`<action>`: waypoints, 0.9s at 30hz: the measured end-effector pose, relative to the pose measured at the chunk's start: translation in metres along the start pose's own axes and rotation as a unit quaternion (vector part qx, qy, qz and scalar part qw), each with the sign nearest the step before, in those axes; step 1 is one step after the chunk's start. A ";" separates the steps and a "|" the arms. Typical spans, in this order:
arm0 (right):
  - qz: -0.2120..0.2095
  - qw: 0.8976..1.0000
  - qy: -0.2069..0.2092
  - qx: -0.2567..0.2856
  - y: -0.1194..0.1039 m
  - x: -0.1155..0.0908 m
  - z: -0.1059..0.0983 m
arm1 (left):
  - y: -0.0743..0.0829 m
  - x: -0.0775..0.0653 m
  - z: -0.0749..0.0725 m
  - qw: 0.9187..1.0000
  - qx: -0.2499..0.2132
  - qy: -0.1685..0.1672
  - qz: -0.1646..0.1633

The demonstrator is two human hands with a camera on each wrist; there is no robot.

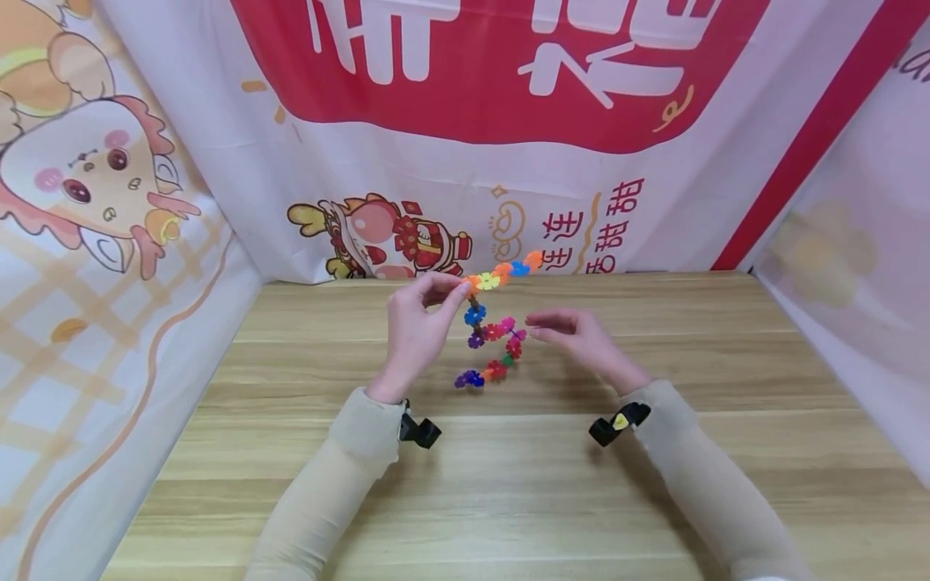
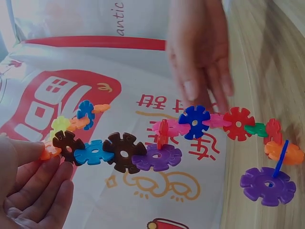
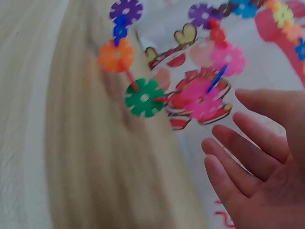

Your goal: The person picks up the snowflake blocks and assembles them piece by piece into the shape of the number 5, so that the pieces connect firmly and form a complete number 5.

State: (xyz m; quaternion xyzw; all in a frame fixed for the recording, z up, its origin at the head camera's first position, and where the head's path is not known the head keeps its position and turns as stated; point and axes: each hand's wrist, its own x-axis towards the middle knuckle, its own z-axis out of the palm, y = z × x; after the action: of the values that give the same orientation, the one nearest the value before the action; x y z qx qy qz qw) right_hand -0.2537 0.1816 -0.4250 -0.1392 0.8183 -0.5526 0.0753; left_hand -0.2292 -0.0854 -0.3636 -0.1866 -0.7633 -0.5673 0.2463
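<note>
A chain of colourful notched plastic discs, snowflake-shaped building pieces slotted edge to edge, hangs in a zigzag over the table. My left hand pinches an orange disc near its upper bend between thumb and fingers. From there a short arm with a yellow disc and a blue one reaches up to the right. The lower part runs through brown, blue, purple, pink, red and green discs to a purple disc at the end. Beside the pink discs, my right hand holds nothing, its fingers spread apart.
The wood-grain table lies under both arms. A white cloth with red and cartoon prints stands behind it, and printed cloths rise at the left and right sides. Each wrist carries a black camera strap.
</note>
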 end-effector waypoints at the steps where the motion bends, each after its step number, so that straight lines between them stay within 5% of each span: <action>1: 0.007 1.000 -0.012 -0.002 0.007 0.002 0.001 | 0.000 0.000 0.000 1.000 -0.002 0.000 -0.001; 7: 0.014 0.999 -0.038 -0.011 0.026 0.010 0.007 | -0.003 0.005 0.000 1.000 -0.018 0.000 -0.018; 27: 0.032 0.993 -0.117 0.007 0.033 0.007 -0.002 | -0.024 0.021 -0.006 0.990 -0.050 -0.035 -0.128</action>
State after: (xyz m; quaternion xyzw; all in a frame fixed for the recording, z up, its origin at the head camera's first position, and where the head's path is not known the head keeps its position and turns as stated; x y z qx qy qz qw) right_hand -0.2660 0.1925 -0.4549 -0.1763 0.8038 -0.5356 0.1893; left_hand -0.2584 -0.0979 -0.3682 -0.1194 -0.7599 -0.6245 0.1349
